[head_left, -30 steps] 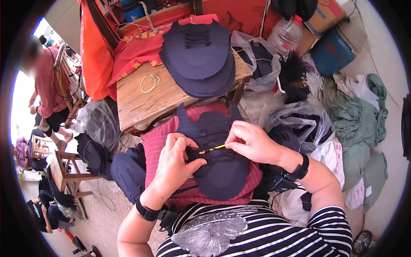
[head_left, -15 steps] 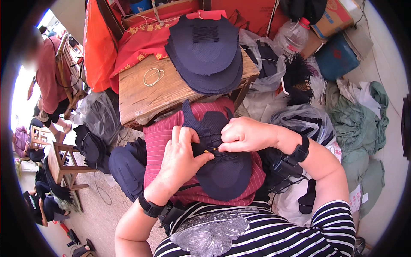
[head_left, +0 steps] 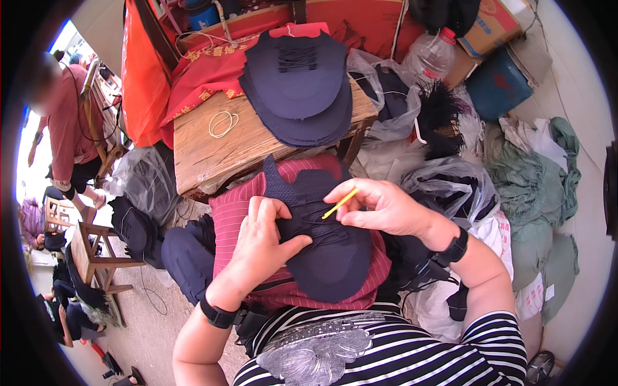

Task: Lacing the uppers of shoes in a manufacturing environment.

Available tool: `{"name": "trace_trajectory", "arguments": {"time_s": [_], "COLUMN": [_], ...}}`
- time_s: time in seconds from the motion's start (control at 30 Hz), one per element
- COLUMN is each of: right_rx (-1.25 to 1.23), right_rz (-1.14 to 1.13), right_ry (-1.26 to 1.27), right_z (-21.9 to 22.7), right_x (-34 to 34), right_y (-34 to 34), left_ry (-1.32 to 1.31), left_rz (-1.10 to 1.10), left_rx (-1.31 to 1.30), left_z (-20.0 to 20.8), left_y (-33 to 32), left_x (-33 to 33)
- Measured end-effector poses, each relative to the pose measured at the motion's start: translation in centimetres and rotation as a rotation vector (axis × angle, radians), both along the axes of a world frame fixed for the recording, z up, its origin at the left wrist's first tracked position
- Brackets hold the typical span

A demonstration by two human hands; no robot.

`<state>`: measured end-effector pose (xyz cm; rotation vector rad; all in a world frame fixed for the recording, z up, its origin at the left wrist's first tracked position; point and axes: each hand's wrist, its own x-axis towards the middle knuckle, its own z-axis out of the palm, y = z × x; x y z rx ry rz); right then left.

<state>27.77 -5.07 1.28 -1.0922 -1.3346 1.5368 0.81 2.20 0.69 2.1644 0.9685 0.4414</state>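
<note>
Pinching yellow tool [head_left: 340, 202] narrowly: right grip [head_left: 381, 211]; left grip [head_left: 262, 241] touching navy upper [head_left: 330, 275], closure unclear.

Daylight burns white at nine o'clock; the room's bright, shadows soft. Near ten, someone's head [head_left: 44, 83] is smudged. The tool [head_left: 339, 203] looks crisp; the wall [head_left: 589, 161] bows at three.

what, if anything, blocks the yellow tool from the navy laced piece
Nothing visible: the yellow tool in the right hand points toward the navy piece; the left hand lies left of the tip.
</note>
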Motion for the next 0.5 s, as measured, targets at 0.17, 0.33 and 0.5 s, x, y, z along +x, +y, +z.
{"name": "trace_trajectory", "arguments": {"time_s": [0.17,0.33,0.5], "right_rx": [0.208,0.459,0.644], "right_rz": [-0.160,-0.204,-0.416], "right_ry": [-0.155,-0.325,-0.553], "right_z": [-1.8,-2.5,-2.0], "right_x": [-2.8,-4.2,-4.0], "right_y": [0.1,0.0,-0.2], "left_ry": [-0.159,-0.102,-0.038], "left_rz": [-0.323,-0.183,-0.081], "left_rx": [-0.346,-0.182,0.068], "left_z": [0.7,0.7,0.1], "left_y": [2.5,0.7,-0.3], "left_x": [-2.8,-1.0,-0.8]}}
